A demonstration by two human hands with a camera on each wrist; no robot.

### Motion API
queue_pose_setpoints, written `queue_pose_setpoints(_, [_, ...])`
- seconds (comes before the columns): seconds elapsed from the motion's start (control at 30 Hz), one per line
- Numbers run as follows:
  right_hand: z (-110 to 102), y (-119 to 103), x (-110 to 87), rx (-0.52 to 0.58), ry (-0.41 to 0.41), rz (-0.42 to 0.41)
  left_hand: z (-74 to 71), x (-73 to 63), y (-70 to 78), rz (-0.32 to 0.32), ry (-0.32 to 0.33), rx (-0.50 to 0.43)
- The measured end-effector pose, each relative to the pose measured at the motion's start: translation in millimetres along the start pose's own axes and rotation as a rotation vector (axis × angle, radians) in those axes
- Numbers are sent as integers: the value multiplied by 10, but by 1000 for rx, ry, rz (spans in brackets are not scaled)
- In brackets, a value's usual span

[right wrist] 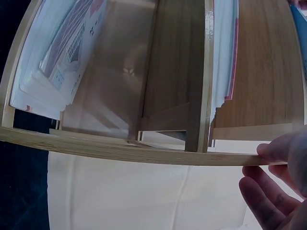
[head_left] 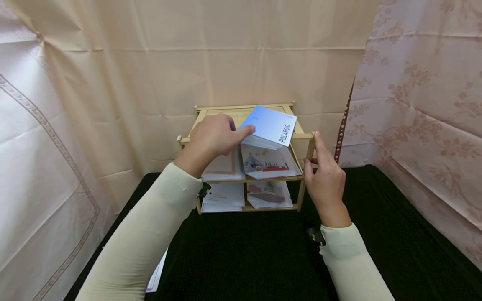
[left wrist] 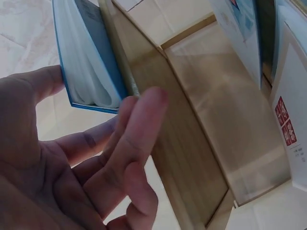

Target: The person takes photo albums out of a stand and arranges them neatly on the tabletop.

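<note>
In the head view my left hand (head_left: 212, 136) pinches a blue photo album (head_left: 269, 125) marked POLAROID by its left edge, thumb on the cover. The album overlaps the top of a small wooden two-tier shelf (head_left: 211, 112). Clear pages of the album (left wrist: 86, 57) show in the left wrist view, between the thumb and fingers. My right hand (head_left: 326, 179) holds the shelf's right front post (head_left: 311, 148). In the right wrist view its thumb and fingers lie on either side of the wooden strip (right wrist: 120, 154).
On the middle tier lie a picture booklet (head_left: 269, 163) and pale booklets (head_left: 222, 165). The bottom tier bears white booklets (head_left: 226, 194) and a laptop-picture stack (head_left: 269, 194). A black cloth (head_left: 241, 255) covers the table. White sheets (head_left: 156, 274) lie by my left sleeve; curtains (head_left: 263, 62) hang behind.
</note>
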State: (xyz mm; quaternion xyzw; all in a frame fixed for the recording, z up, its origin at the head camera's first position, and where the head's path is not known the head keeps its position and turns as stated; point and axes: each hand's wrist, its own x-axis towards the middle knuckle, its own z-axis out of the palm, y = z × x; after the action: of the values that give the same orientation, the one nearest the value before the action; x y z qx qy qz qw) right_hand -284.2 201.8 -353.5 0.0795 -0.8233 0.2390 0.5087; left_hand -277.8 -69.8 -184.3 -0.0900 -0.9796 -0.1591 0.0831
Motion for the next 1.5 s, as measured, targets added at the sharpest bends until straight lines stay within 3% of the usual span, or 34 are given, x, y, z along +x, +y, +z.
queue_pose_setpoints(0.2, [2, 11, 12, 40, 13, 3, 18, -80, 23, -3, 33, -33])
queue_pose_setpoints(0.53, [-5, 8, 20, 98, -1, 19, 155, -143, -89, -21, 98, -240])
queue_pose_setpoints(0.93, [-12, 12, 12, 115, -5, 13, 240, -221, -197, -50, 86, -422])
queue_pose_setpoints(1.3, [-11, -16, 2, 98, -10, 31, 337, -337, -314, -9, 90, -548])
queue_pose_setpoints(1.5, [-2, -17, 3, 101, -4, 27, 377, -394, -364, -34, 21, -715])
